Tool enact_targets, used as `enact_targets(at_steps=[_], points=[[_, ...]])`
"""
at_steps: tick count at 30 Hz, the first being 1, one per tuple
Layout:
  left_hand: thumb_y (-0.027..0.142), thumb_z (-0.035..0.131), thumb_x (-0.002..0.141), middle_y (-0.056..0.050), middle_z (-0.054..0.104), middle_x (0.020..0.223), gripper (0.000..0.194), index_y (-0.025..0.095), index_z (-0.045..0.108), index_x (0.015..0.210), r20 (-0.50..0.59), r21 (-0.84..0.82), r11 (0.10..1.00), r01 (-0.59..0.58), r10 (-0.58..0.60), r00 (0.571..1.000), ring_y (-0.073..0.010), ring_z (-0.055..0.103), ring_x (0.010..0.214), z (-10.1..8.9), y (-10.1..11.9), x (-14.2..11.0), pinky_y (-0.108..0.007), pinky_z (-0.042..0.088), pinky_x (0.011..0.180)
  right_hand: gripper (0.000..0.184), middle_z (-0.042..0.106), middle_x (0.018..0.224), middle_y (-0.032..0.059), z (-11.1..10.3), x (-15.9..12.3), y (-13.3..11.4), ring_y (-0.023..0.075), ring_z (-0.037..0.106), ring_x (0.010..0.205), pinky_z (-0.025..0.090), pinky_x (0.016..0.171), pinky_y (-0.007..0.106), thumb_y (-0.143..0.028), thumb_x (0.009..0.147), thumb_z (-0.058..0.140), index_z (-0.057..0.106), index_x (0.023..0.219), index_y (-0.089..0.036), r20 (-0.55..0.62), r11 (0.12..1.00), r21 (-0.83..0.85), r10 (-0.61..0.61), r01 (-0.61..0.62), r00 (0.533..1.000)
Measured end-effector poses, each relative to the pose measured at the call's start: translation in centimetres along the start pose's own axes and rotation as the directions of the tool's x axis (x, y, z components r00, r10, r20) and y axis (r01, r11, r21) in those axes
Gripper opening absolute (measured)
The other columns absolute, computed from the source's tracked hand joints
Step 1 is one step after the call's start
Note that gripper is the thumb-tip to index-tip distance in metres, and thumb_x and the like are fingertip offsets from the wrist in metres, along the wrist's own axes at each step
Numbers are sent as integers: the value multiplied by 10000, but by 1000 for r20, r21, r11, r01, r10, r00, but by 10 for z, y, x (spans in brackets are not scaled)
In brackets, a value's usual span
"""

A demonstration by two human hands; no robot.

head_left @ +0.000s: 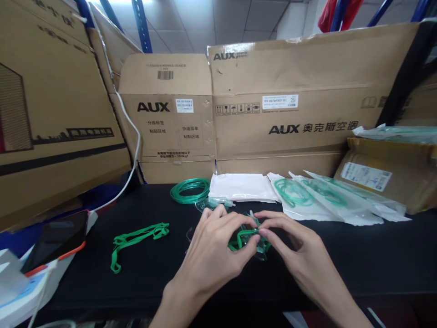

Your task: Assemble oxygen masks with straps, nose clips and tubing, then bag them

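Over the middle of the black table, my left hand pinches a green elastic strap between thumb and index finger. My right hand meets it from the other side, its fingers closed at the edge of a clear face mask. The fingertips of both hands nearly touch there and partly cover the mask; the exact spot where strap and mask meet is hidden. Just behind my left hand lies a clear plastic piece with a pale green connector. More green elastic straps lie loose to the left.
A coil of green tubing and a white packet lie at the back. Several clear-fronted pouches with green tubing are to the right, beside a cardboard box. At left are a phone and a white cable.
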State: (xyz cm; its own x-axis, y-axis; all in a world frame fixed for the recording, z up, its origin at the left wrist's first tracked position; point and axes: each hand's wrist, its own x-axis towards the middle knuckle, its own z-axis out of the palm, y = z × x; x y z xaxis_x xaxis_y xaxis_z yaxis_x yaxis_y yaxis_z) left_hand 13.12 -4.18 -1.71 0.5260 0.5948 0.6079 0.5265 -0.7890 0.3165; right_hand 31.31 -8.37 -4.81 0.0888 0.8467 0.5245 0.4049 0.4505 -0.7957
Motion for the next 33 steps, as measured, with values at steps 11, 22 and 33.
enact_targets(at_steps=[11, 22, 33], points=[[226, 692, 855, 70, 720, 890, 124, 277, 676, 967, -31, 20, 1000, 10, -9, 999, -171, 536, 772, -2, -10, 0, -343, 332, 781, 171, 721, 1166, 48, -30, -2, -6, 278, 634, 1176, 528, 970, 363, -430, 876, 691, 700, 854, -261, -202, 993, 43, 113, -107, 973], [269, 671, 913, 72, 703, 905, 208, 364, 678, 1098, 17, -77, 993, 92, -91, 996, -180, 546, 775, 4, -15, -1, -370, 372, 843, 362, 731, 1034, 69, -16, 0, 4, 221, 692, 889, 571, 821, 358, -523, 892, 638, 652, 1118, -241, -48, 965, 123, 240, -232, 970], [316, 650, 949, 61, 643, 831, 192, 380, 671, 1129, 90, -209, 975, 79, -61, 994, -155, 540, 749, 11, -2, -4, -302, 443, 780, 417, 708, 979, 68, -5, 2, 6, 201, 632, 843, 505, 746, 329, -523, 884, 656, 681, 1146, -200, 293, 852, 329, 318, -407, 902]])
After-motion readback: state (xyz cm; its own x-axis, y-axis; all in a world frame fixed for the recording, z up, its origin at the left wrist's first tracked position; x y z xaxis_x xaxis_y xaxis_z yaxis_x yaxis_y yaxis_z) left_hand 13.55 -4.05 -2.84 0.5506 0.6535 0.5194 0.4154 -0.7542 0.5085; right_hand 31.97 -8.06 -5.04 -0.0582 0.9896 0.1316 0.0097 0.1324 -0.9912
